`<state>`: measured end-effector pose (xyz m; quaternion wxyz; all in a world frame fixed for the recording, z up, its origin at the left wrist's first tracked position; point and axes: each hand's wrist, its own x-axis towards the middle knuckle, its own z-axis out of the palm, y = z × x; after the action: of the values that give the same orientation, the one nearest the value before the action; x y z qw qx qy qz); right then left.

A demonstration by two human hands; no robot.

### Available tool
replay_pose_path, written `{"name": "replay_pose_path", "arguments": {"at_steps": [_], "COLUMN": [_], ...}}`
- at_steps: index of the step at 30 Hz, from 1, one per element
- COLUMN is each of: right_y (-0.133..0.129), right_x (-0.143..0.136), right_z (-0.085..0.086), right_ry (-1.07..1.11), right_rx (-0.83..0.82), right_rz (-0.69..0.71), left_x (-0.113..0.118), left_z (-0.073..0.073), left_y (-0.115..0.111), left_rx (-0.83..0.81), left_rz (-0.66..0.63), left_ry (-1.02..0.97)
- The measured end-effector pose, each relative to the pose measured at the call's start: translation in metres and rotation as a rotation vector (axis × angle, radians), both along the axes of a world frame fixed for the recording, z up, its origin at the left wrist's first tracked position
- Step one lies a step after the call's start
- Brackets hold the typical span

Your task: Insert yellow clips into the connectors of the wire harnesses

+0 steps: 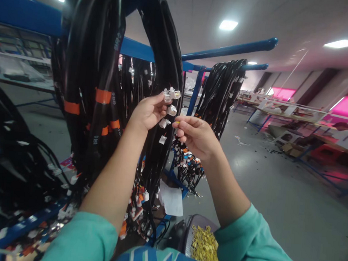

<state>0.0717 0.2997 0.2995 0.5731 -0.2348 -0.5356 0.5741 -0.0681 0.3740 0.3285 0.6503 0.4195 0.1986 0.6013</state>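
Note:
White plastic connectors [173,94] are pinched between the thumb and fingers of my left hand [149,111], in front of a hanging bundle of black cables [165,56]. More white connectors [162,139] dangle just below on the same bundle. Close to them on the right, my right hand [196,134] pinches a small yellow clip [177,122], mostly hidden by the fingertips. A tub [189,234] low in front of my body holds a heap of yellow clips [204,246].
A blue metal rack [231,50] carries thick black wiring harnesses [88,56] with orange tape. Another harness bundle [219,94] hangs further right. Loose connector ends [137,205] crowd the rack's bottom. A white sheet [172,200] lies low. Work tables [286,114] stand at the right.

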Motion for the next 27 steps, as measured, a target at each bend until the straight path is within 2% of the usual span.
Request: {"name": "replay_pose_path", "arguments": {"at_steps": [6, 9, 15, 21, 27], "right_y": [0.027, 0.039, 0.053, 0.064, 0.063], "right_x": [-0.01, -0.021, -0.029, -0.027, -0.028], "right_z": [0.016, 0.019, 0.019, 0.016, 0.016], "right_ry": [-0.056, -0.054, -0.069, -0.23, -0.375], "right_rx": [0.274, 0.34, 0.361, 0.627, 0.723], "right_rz": [-0.307, -0.392, -0.413, -0.724, -0.943], "left_x": [0.0, 0.0, 0.002, 0.005, 0.008], "left_z": [-0.001, -0.001, -0.001, 0.005, 0.006], "left_y": [0.001, 0.002, 0.0, -0.01, -0.011], "left_rx": [0.019, -0.009, -0.073, -0.145, -0.196], "left_rz": [-0.059, -0.091, -0.098, -0.122, -0.111], "left_ry": [-0.024, -0.059, -0.119, -0.113, -0.144]}}
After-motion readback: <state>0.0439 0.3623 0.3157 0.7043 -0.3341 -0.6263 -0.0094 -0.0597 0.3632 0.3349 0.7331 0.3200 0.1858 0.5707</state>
